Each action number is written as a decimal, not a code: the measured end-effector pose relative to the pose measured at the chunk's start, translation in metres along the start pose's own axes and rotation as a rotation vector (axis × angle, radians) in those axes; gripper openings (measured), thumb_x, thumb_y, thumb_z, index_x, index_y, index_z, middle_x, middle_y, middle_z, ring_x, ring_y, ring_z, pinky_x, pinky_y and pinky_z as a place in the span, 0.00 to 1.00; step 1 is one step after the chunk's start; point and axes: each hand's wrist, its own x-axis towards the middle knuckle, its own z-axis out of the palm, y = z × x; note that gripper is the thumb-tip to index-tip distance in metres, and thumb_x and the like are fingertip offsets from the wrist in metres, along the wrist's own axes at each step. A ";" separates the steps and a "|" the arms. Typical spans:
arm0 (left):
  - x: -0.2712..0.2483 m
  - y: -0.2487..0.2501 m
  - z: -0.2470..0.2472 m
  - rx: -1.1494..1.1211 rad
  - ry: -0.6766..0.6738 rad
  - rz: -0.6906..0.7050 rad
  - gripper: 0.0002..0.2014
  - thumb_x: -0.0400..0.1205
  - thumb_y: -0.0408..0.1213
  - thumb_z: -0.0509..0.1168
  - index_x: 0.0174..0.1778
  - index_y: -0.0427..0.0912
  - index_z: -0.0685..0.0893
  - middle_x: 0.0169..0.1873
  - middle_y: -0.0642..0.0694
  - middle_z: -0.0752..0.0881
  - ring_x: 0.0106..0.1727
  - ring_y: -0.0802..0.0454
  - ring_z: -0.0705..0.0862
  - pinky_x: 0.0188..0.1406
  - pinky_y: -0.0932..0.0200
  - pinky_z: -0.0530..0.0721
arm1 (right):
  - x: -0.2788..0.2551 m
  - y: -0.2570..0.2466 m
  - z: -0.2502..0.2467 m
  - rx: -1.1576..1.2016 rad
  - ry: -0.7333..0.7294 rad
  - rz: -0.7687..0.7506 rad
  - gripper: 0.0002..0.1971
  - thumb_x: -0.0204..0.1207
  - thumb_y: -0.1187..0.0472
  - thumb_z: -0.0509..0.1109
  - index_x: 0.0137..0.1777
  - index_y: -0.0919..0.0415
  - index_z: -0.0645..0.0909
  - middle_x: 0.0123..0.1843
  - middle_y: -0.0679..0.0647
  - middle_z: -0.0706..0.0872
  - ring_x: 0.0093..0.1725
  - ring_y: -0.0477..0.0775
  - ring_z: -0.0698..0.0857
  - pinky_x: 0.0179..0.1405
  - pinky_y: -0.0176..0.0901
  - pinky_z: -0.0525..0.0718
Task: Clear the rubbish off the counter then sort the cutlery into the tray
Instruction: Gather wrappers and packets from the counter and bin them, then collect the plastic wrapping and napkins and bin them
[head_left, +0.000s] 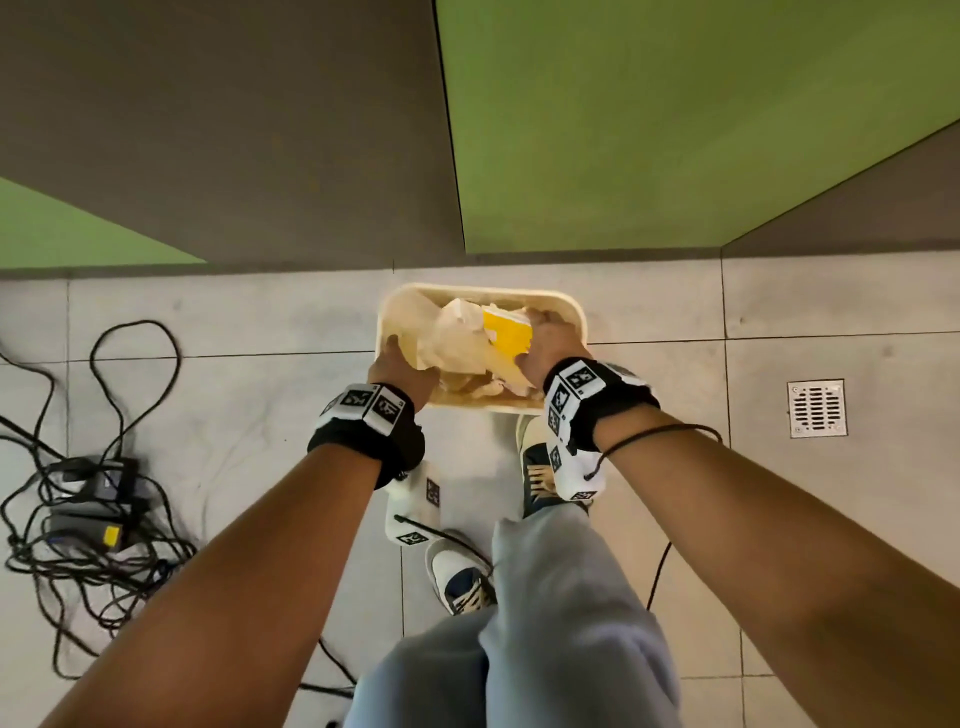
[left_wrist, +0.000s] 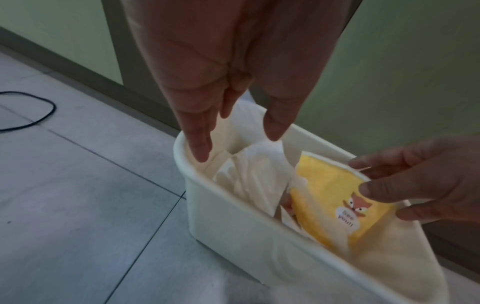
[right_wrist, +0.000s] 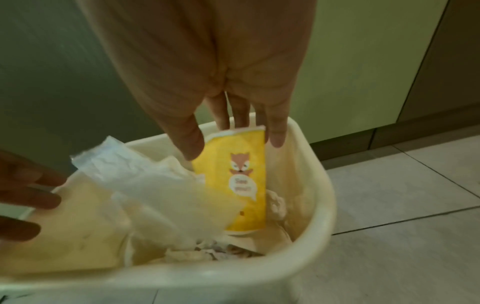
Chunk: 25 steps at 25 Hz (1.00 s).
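Both my hands are over the white bin on the floor: my left hand has its fingers straight and loose above the crumpled paper, holding nothing. My right hand has slack fingers around the flattened yellow cup, which sits inside the bin. I judge the rubbish stage nearly done; no counter, cutlery or tray is in view, so sorting looks untouched.

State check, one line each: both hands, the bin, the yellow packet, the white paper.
Left hand: open, fingers straight, reaching into the bin.
Right hand: fingers straight around the yellow packet's top; grip unclear.
Bin: upright on the floor, open-topped, holding rubbish.
Yellow packet: flattened, standing on end inside the bin.
White paper: crumpled, lying on the rubbish in the bin.
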 end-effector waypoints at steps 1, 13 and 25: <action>-0.005 0.000 -0.005 0.032 0.008 0.000 0.34 0.80 0.39 0.63 0.80 0.38 0.56 0.77 0.36 0.69 0.77 0.38 0.69 0.73 0.51 0.68 | -0.006 0.000 -0.002 0.020 0.028 0.014 0.33 0.76 0.64 0.65 0.80 0.60 0.55 0.79 0.64 0.65 0.76 0.67 0.67 0.75 0.52 0.70; -0.249 0.088 -0.182 -0.066 -0.041 0.540 0.13 0.81 0.35 0.63 0.61 0.44 0.83 0.55 0.47 0.87 0.53 0.47 0.85 0.50 0.68 0.74 | -0.264 -0.054 -0.205 0.009 0.156 -0.349 0.20 0.77 0.65 0.63 0.69 0.57 0.74 0.65 0.58 0.83 0.61 0.59 0.82 0.62 0.46 0.79; -0.476 0.190 -0.437 -0.289 0.389 0.824 0.08 0.79 0.33 0.65 0.51 0.50 0.83 0.35 0.56 0.81 0.32 0.58 0.79 0.23 0.78 0.72 | -0.447 -0.197 -0.471 0.266 0.601 -0.776 0.13 0.75 0.67 0.67 0.58 0.59 0.82 0.46 0.51 0.84 0.42 0.54 0.84 0.45 0.39 0.82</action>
